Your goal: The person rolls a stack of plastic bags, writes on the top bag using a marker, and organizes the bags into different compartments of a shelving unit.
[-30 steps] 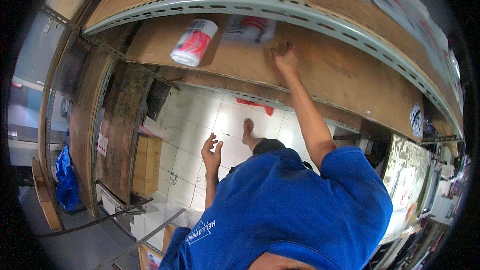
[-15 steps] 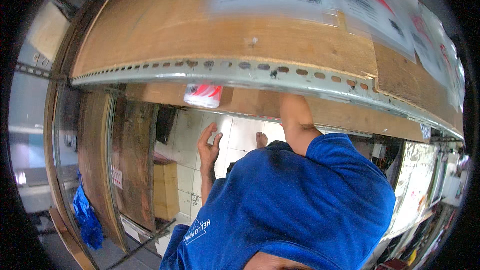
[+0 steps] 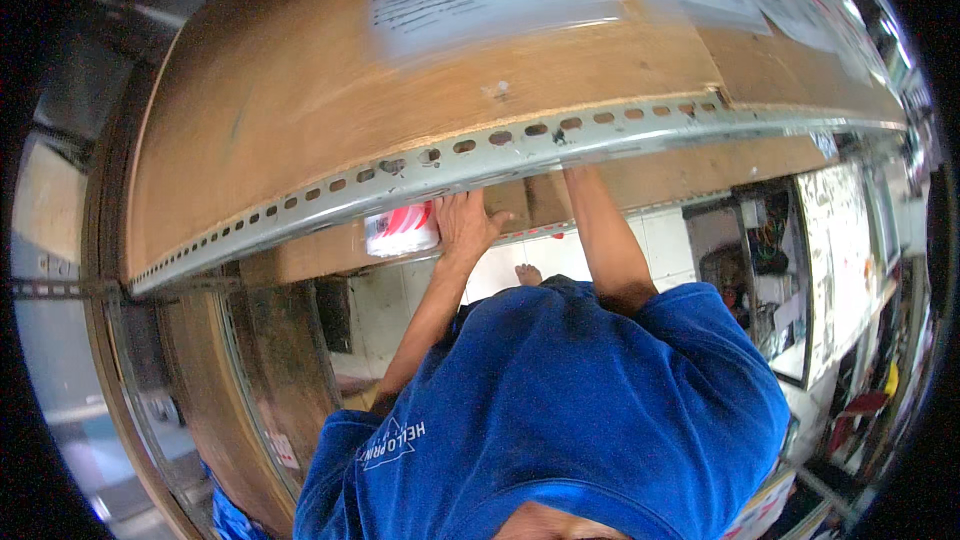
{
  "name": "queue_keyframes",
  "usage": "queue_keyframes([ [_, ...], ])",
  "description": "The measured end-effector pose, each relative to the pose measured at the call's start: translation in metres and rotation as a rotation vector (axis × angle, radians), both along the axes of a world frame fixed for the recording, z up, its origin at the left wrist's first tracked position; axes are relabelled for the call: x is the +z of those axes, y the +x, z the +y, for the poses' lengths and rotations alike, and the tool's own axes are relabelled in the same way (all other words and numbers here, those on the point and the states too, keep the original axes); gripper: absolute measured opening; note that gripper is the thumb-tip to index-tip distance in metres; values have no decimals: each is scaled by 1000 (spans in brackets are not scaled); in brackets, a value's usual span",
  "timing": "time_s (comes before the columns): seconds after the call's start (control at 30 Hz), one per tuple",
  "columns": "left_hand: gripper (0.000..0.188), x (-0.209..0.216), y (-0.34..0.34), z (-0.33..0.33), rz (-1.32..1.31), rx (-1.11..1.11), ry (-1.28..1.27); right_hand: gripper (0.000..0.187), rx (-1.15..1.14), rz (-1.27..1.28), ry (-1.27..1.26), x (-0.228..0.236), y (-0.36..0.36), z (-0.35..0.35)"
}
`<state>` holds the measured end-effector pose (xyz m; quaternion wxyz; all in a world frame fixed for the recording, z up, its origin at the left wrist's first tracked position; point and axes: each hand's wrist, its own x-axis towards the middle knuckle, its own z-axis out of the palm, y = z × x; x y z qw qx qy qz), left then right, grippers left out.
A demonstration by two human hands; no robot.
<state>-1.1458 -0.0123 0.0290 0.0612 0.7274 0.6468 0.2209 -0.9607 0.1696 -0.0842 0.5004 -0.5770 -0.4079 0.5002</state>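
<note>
On the lower wooden shelf (image 3: 515, 202), my left hand (image 3: 463, 225) lies with its fingers stretched under the upper rail and its thumb spread apart. Right beside it, to its left, stands a white container or packet with red markings (image 3: 402, 230); the fingers are close against its edge, and nothing shows in the hand. My right forearm (image 3: 610, 240) reaches under the upper shelf. The right hand itself is hidden behind the perforated metal rail (image 3: 480, 148), so its fingers and anything in them cannot be seen.
Clear plastic bags with red and black print (image 3: 490, 0) lie on the upper wooden shelf (image 3: 300, 110). Brown boards (image 3: 205, 370) stand at the left, with blue plastic (image 3: 235, 515) below them. White floor tiles (image 3: 665, 245) show beneath the shelf.
My left hand has moved up and forward from below the shelf to beside the white container. My right arm stays under the upper shelf, its hand now hidden. The view has shifted and tilted.
</note>
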Motion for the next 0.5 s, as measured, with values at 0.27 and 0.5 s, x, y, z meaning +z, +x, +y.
queue_keyframes([
  [0.27, 40, 10, 17, 10, -41, -377, 204, 29, -190, 218, -234, 28, 8, -159],
  [0.5, 21, -34, 36, -21, -93, -649, 197, 23, -318, 486, -230, 52, 15, -234],
])
